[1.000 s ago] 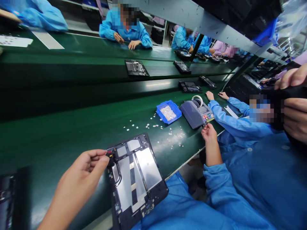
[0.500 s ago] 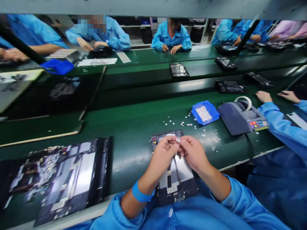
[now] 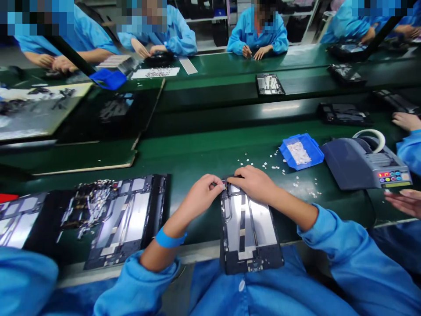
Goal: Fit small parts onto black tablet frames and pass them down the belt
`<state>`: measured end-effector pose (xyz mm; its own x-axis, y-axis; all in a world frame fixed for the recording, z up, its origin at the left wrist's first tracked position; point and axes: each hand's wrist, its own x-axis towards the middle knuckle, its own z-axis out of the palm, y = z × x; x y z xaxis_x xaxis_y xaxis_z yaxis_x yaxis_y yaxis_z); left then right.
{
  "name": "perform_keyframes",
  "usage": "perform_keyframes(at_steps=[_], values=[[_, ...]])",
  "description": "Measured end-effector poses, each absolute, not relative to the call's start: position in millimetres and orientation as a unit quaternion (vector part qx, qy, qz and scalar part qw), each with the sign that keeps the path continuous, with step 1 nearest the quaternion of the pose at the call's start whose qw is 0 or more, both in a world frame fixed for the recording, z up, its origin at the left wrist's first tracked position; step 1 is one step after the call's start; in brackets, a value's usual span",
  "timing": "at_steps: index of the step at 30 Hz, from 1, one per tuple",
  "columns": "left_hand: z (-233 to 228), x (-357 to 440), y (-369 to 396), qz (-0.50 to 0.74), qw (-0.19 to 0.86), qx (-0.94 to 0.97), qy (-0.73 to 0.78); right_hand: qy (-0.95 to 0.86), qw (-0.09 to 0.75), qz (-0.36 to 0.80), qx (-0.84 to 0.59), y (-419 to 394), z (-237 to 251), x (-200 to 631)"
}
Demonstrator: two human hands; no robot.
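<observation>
An opened tablet (image 3: 263,224) with bare silver inner panels and thin dark cables lies in front of me, overhanging the table's near edge. My left hand (image 3: 205,195) is at its upper left corner, thumb and forefinger pinched together; whatever is between them is too small to make out. My right hand (image 3: 258,182) lies across the tablet's top end, gripping its edge, with the thumb reaching to that same corner. Past the tablet, small white pieces (image 3: 265,165) are scattered on the green table, beside a blue tray (image 3: 317,153) holding many more.
A grey tape dispenser (image 3: 351,160) stands right of the tray, with a co-worker's hand (image 3: 406,202) close by. At left lie more opened tablets (image 3: 131,215) and a heap of small parts (image 3: 90,199). Co-workers sit across the green table (image 3: 197,153).
My hands have parted from the small white piece they both pinched over the tablet. The left is now at the upper left corner, the right on the top end. The view has turned left.
</observation>
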<state>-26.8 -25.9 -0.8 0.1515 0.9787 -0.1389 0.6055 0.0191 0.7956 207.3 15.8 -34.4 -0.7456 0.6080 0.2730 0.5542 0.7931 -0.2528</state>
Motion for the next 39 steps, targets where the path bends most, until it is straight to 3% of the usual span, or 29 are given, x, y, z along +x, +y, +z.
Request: perform_keyframes(at_steps=[8,22,39], values=[[-5.8,-19.4,-10.2,0.196,0.339,0.700,0.597,-0.968,0.084,-0.007,-0.238,25.4,-30.6,209.6],[-15.5,-15.1,5.4,0.228,0.511,0.582,0.590,-0.972,0.075,0.014,-0.224,28.7,-31.1,209.7],[-19.0,-2.9,-2.5,0.189,0.326,0.679,0.630,-0.972,0.067,0.010,-0.225,28.1,-29.0,209.7]])
